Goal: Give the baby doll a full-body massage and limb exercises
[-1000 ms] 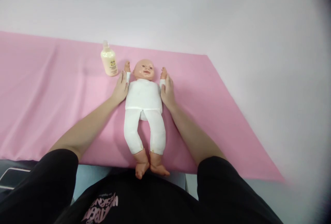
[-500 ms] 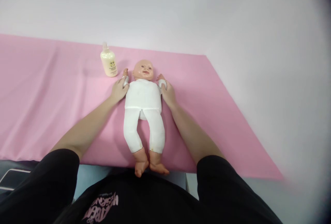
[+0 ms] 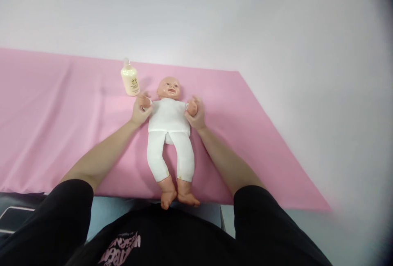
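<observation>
Lying face up on the pink cloth [image 3: 61,110], the doll [image 3: 170,126] had its head at 12 o'clock and its feet at 6. The left hand [image 3: 141,108] was curled around one doll arm, the right hand [image 3: 195,112] around the other. A bottle [image 3: 129,78] stood just beside the left hand, at 11.

— How do the arms lie?
— Both reach forward, bare from the black short sleeves, forearms angling inward toward each other.
— And the left hand [image 3: 141,108]?
— Palm down, fingers curled in a closed grip, wrist straight.
— The right hand [image 3: 194,114]?
— Much the same: fingers bent round in a closed grip, thumb up, level with the left and well apart from it.
</observation>
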Demonstrator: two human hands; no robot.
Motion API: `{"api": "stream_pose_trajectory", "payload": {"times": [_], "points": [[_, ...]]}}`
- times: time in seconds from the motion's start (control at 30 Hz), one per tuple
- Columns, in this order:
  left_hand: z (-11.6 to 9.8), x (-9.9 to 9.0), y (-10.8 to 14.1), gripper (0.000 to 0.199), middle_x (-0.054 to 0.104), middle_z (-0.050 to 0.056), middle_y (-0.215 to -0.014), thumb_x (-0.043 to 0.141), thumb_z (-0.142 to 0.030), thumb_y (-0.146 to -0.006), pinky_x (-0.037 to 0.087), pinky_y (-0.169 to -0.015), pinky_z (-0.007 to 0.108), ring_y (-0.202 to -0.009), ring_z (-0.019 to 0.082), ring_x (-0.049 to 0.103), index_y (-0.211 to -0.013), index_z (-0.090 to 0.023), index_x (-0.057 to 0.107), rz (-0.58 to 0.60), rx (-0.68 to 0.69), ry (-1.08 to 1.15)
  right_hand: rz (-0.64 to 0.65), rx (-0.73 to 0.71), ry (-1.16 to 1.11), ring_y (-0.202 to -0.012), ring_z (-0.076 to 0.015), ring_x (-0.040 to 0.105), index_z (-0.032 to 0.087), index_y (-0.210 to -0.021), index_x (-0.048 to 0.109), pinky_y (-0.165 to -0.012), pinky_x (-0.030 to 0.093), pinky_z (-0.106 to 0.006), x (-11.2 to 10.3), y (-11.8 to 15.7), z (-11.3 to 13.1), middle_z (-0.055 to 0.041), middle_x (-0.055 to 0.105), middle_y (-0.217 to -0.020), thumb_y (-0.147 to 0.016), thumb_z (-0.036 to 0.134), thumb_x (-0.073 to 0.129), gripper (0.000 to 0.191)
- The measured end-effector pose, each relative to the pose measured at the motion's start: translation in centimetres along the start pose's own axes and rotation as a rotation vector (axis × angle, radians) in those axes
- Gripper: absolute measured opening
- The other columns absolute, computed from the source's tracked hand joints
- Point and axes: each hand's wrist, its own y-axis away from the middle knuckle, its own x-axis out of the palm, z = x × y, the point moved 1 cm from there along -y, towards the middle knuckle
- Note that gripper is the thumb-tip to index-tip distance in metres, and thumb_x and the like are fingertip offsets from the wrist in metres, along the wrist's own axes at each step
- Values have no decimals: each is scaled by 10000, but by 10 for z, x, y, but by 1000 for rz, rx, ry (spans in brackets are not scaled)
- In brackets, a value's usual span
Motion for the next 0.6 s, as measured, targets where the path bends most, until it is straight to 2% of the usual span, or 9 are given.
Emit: {"api": "stream_pose_trajectory", "payload": {"times": [0.1,0.13,0.2,0.3,0.43,0.53,0.6], "points": [[-15,4,3,396,734,105,-1046,712,-542,-795,518,-1018,499,-1013,299,687,-1037,-231,680,341,204,-118,275,-218,134,-1000,-245,661,196,-1081,654,-989,546,-455,1,3,20,-101,703,-1042,-803,566,630,463],[-18,6,3,363,740,102,-1027,714,-524,-782,514,-1011,499,-997,299,688,-1000,-235,684,410,244,-154,340,-264,190,-969,-245,659,195,-1020,670,-963,545,-454,2,3,24,-101,711,-1003,-805,565,624,430],[-20,8,3,330,743,101,-1013,698,-497,-782,511,-998,494,-987,298,687,-984,-238,679,446,249,-204,378,-303,260,-954,-247,654,191,-982,679,-936,543,-453,3,3,28,-110,716,-986,-815,555,595,409],[-14,9,2,326,734,105,-1028,677,-463,-795,516,-995,484,-1006,295,679,-1019,-227,661,356,143,-205,310,-267,241,-969,-255,653,189,-1000,656,-937,549,-463,3,1,24,-114,705,-1003,-825,522,566,386],[7,7,-2,403,701,115,-1052,626,-558,-865,537,-1014,488,-1032,277,674,-1057,-205,608,49,-77,-53,116,-106,161,-1016,-248,638,195,-1046,612,-994,546,-473,-4,-3,6,-110,673,-1040,-866,533,539,390],[26,-2,-11,599,664,162,-1233,532,-683,-919,513,-1094,490,-1194,278,655,-1269,-198,529,-213,-225,81,-46,64,43,-1076,-228,634,182,-1131,582,-1076,522,-463,-18,-10,-12,-119,656,-1123,-888,595,522,483],[39,-10,-18,718,570,185,-1439,449,-713,-958,481,-1154,463,-1349,266,585,-1469,-211,386,-328,-323,118,-148,201,-43,-1161,-236,627,155,-1233,560,-1139,486,-477,-31,-16,-26,-148,638,-1223,-872,656,531,618]]}}
